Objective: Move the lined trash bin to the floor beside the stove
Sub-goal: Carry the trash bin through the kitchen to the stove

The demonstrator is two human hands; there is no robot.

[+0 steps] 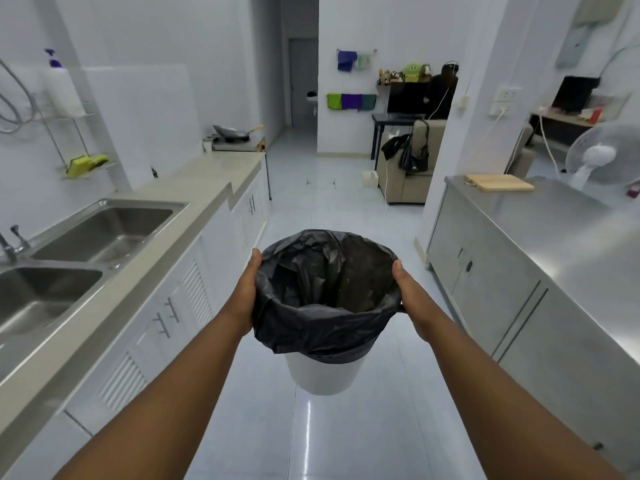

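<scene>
A white trash bin (pixel 323 374) lined with a black plastic bag hangs in the air over the tiled aisle, in the middle of the view. My left hand (pixel 246 296) grips its left rim and my right hand (pixel 408 294) grips its right rim, both over the folded bag. The bin looks empty inside. The stove (pixel 232 144), with a pan on it, sits at the far end of the left counter, well ahead of the bin. The floor beside the stove (pixel 294 168) is bare white tile.
A double steel sink (pixel 86 237) and white cabinets line the left. A steel counter (pixel 540 230) with a wooden cutting board (pixel 498 182) and a fan (pixel 604 157) runs along the right. Beyond are a sofa (pixel 408 174) and a person at a desk (pixel 443 91).
</scene>
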